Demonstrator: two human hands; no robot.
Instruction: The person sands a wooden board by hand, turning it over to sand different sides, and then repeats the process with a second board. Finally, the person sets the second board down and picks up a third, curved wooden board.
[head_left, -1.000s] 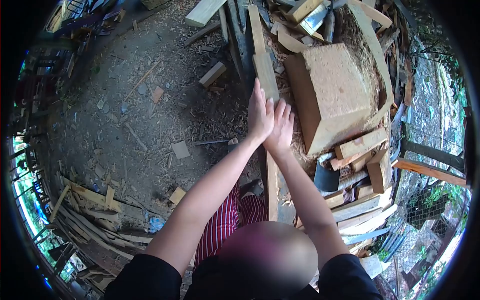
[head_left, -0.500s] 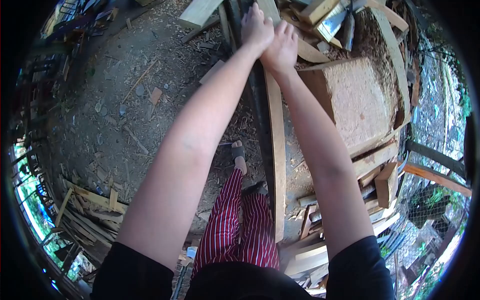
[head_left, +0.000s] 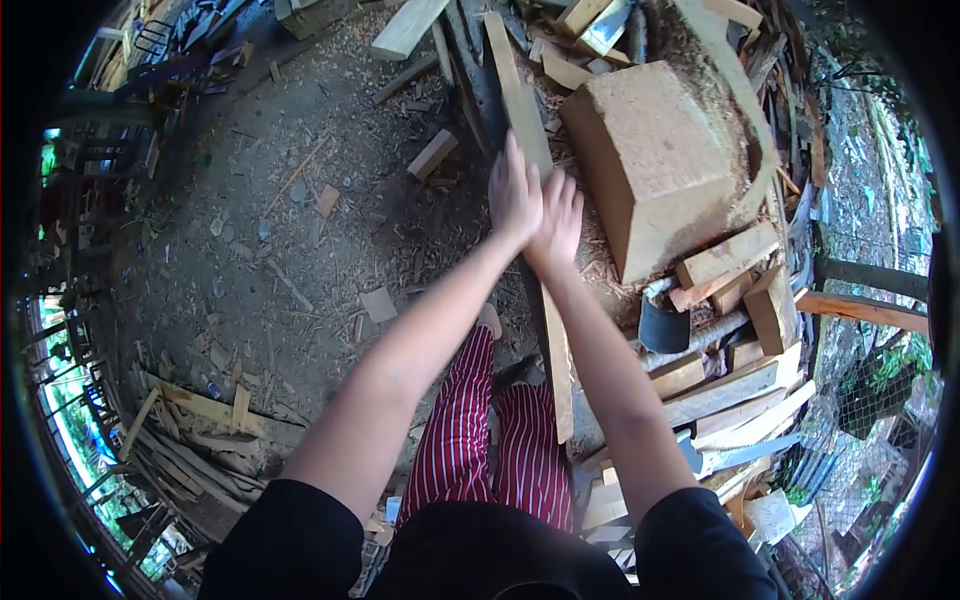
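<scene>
Both my hands press side by side on a long wooden plank [head_left: 507,70] that stretches away from me over a dark beam [head_left: 480,90]. My left hand [head_left: 515,200] lies along the plank's left side with its fingers stretched forward. Close against it, my right hand [head_left: 556,222] rests on the plank with fingers extended and slightly apart. Whether something thin lies under my palms is hidden. Part of the plank just ahead of my fingers looks greyer than its far end. Its near end [head_left: 564,425] reaches back beside my right leg.
At the right stands a large carved wood block [head_left: 660,150] among shavings. Below it are a dark curved blade [head_left: 664,325], several offcuts [head_left: 727,255] and a saw [head_left: 750,452]. A small wood block [head_left: 433,155] lies on the littered ground [head_left: 330,230] to the left.
Both hands have slid back along the plank towards me, and my arms are bent more. The head view has shifted, bringing the plank's far end and the curved blade into sight.
</scene>
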